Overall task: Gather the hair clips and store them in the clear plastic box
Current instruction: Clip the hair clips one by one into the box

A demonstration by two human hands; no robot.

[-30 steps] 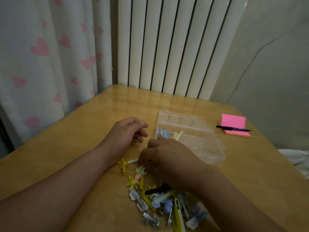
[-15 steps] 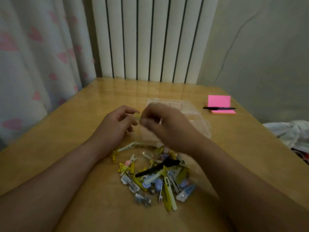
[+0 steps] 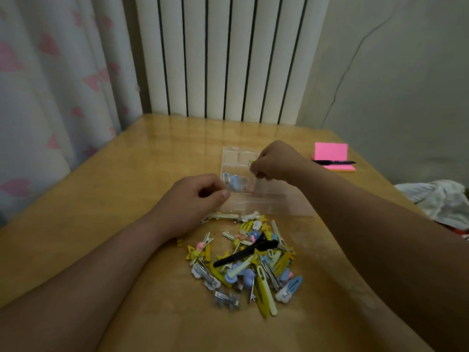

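A heap of hair clips point(image 3: 250, 262) in yellow, blue, white and black lies on the wooden table near me. Beyond it stands the clear plastic box point(image 3: 264, 201), open, with a few blue clips point(image 3: 234, 182) in its left compartment. My right hand point(image 3: 275, 161) hovers over the box, its fingers pinched on a small yellow clip point(image 3: 251, 162). My left hand point(image 3: 198, 196) rests at the box's near left corner with fingers curled; nothing shows in it.
A pink sticky-note pad point(image 3: 331, 156) with a black pen point(image 3: 335, 162) across it lies at the far right. White cloth point(image 3: 441, 199) hangs off the right table edge. A radiator and heart-print curtain stand behind the table.
My right hand has carried the yellow clip away from my left hand, out over the box. My left hand let go and dropped to the box's near corner.
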